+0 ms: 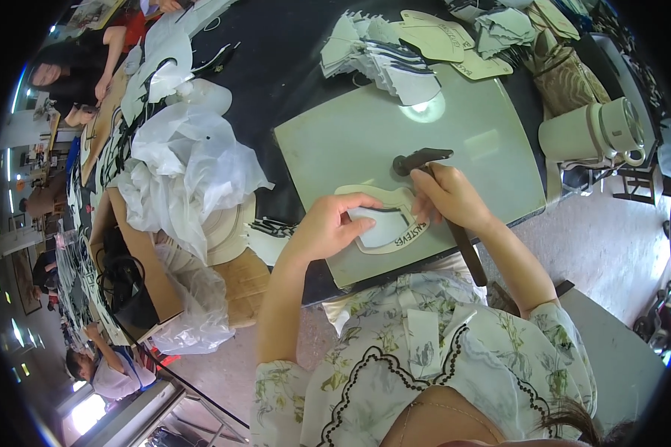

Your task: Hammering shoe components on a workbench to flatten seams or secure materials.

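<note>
My right hand [455,195] is closed round a hammer [466,253], whose dark head lies over the board and whose brown handle points back toward my body. Its fingertips also reach down to the right edge of a cream shaped template [408,240] with dark lettering. On that template lies a white cut piece [380,229] with a dark strip along its upper edge. The thumb and fingers of my left hand [337,227] pinch the white piece from the left. Both pieces rest on a smooth pale green board [328,153] on the dark table.
Stacked white pieces [388,67] and cream templates [432,37] lie beyond the board. At right stand a cream lidded mug [593,134] and a patterned cloth bag [570,78]. Crumpled white plastic [190,160] and a cardboard box [145,261] are at left. Other people sit farther left.
</note>
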Tool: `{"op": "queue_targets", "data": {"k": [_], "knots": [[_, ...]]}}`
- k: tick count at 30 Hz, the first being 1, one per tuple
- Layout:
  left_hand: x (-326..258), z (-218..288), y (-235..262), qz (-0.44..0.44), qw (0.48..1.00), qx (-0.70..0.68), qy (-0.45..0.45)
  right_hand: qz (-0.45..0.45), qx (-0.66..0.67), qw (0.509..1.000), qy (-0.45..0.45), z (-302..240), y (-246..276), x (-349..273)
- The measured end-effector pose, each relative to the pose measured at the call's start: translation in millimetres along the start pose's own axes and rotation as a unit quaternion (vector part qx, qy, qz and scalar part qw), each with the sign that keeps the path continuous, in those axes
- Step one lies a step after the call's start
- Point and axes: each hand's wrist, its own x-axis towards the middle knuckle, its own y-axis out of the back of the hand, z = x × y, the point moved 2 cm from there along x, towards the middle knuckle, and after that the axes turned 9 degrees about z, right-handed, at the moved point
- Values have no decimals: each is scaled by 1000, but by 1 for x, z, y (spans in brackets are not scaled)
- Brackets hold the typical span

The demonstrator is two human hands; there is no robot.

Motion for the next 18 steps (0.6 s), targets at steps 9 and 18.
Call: {"op": "queue_targets", "data": {"k": [9,18], "knots": [[8,-13,-7,15,998,-69,2,2,1,1000,6,3,0,2],[12,-9,-11,16,999,-23,19,7,0,1000,4,0,-2,0]]}}
